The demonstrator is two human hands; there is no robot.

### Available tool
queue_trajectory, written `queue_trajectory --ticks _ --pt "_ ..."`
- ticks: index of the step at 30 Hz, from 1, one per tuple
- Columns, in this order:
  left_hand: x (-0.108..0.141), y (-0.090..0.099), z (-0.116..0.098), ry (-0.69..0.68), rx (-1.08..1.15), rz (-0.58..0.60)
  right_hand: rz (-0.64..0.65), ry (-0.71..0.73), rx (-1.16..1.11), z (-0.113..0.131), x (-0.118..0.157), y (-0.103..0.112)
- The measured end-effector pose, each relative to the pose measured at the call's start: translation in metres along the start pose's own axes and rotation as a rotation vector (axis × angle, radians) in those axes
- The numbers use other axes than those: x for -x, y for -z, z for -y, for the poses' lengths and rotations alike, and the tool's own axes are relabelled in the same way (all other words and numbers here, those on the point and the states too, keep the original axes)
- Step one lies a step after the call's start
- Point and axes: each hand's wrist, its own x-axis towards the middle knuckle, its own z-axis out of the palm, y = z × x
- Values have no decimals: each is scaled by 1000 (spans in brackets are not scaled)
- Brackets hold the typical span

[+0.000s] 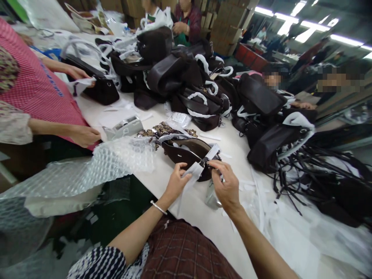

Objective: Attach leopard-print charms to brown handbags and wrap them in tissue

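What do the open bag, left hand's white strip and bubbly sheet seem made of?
Open bag: maybe leather or fabric; dark and dull. White strip: probably thin paper or foam; matte, translucent. Bubbly sheet: likely clear, glossy plastic, from its shining bubbles.

Handbag: dark brown, mouth open and facing up, tan-brown lining visible, some pale material inside. Lies slantwise on white tabletop, near its front edge. Metal fitting at the bag's nearer, right-hand end. White wrapping strip: thin, slightly translucent, pinched beside the fitting, loose length hanging down towards the table edge.
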Motion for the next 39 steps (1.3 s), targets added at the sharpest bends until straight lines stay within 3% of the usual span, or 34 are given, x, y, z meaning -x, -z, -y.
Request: queue_trajectory --ticks 4,6,10,16,22,27,29,33,36,39 --pt "-3 -3 6 138 263 75 87 -650 -496 -25 32 -15" --pt "-3 -6 8 164 324 83 95 -799 -725 -36 37 -31" --pt "-4 -9 9 193 378 57 106 -936 -1016 -43 40 -48" --pt "-4 -8 7 137 201 70 204 -885 -1004 -36 49 -53" --pt "12 6 6 60 160 149 53 -858 -912 -29 29 -69" --pt "32 17 23 190 134 242 9 -847 -895 -29 26 -72" --pt "35 18 29 223 139 262 2 -840 -899 -29 30 -77" --pt "32 17 37 243 88 168 74 -794 -869 -32 50 -87" --pt "29 17 43 184 10 146 115 -815 -721 -34 71 -93" --pt "29 16 47 88 -101 105 138 -838 -715 -31 86 -101"
